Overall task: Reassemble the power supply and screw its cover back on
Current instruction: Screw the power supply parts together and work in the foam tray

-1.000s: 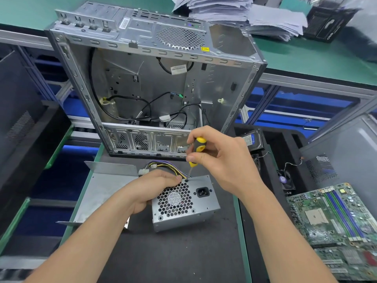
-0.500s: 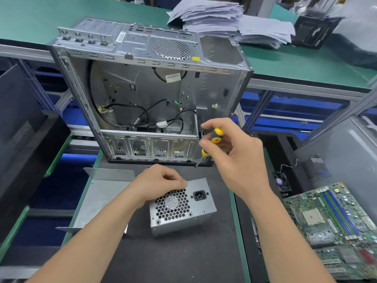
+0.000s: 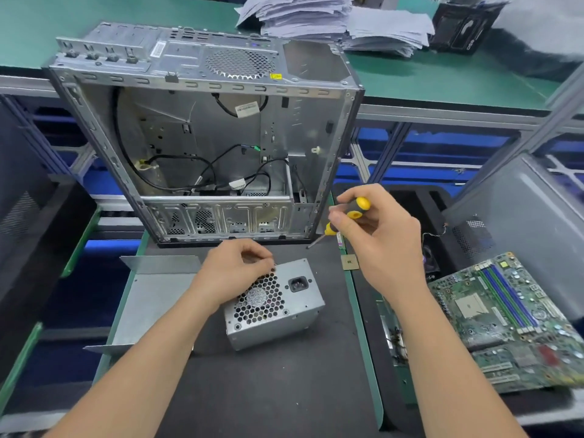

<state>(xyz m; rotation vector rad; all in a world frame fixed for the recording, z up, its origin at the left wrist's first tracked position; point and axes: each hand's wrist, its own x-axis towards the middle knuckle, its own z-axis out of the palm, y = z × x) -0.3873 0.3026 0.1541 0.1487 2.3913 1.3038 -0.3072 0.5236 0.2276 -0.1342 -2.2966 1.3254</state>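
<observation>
On the black mat [image 3: 268,390] before me, the power supply [image 3: 297,306] lies tilted, with its honeycomb fan grille and mains socket facing up. My left hand [image 3: 235,268] rests on the unit's upper edge above the grille. Its fingers are curled, with thumb and forefinger tips pressed together; whether anything small sits between them I cannot tell. My right hand [image 3: 379,235] is raised to the right, well apart from the unit. It grips the yellow-and-black handle of a screwdriver [image 3: 347,216], whose tip points down-left in the air. A bent sheet-metal panel [image 3: 148,308] lies just left of the unit, under my left forearm. A CPU chip [image 3: 349,263] sits at the mat's right edge. Behind stands an open computer case [image 3: 202,137] with loose black cables inside. A motherboard [image 3: 505,317] lies at right, and stacked papers [image 3: 331,23] rest on the green bench behind.
</observation>
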